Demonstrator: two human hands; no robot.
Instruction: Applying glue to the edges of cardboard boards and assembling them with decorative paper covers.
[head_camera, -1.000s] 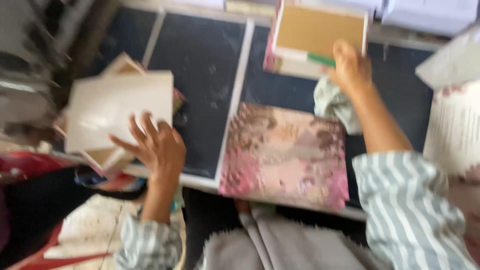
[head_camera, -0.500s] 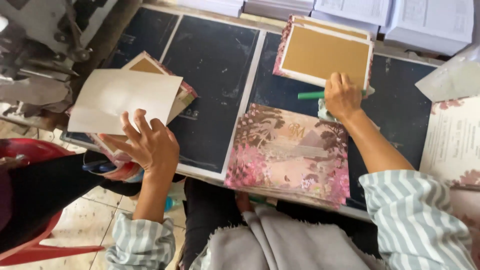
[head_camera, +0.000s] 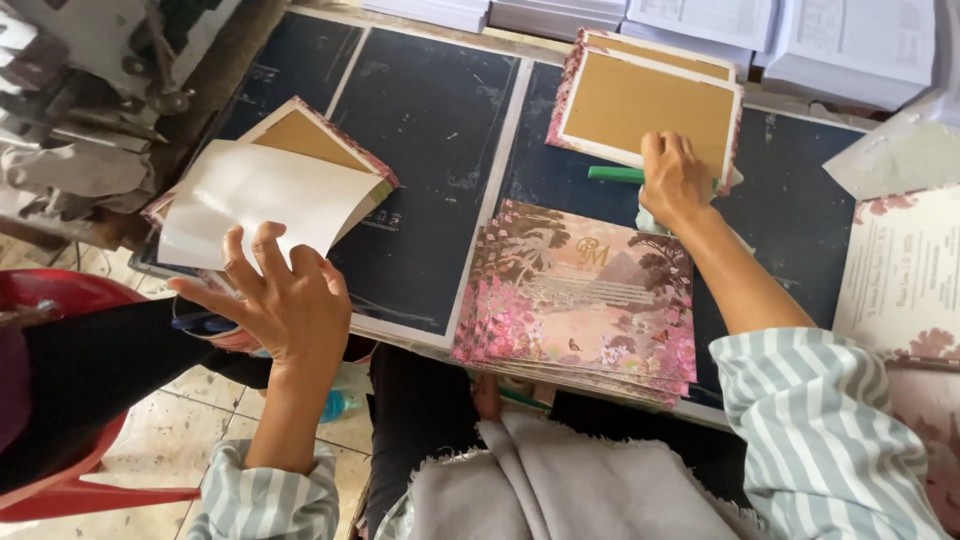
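On the dark table, the right hand (head_camera: 675, 180) has closed onto a green stick (head_camera: 615, 174); the left hand (head_camera: 285, 300) stays spread.

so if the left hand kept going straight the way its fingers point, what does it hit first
Most likely the white sheet, curled over the stack of brown-backed cards. The left hand's fingertips already overlap its near edge, though whether they touch or hover above is unclear.

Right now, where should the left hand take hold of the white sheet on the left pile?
Pinch the white sheet at its near edge, coming from the near side where the left hand already touches it. The sheet bows up off the pile towards its right end, so fingers can slip beneath.
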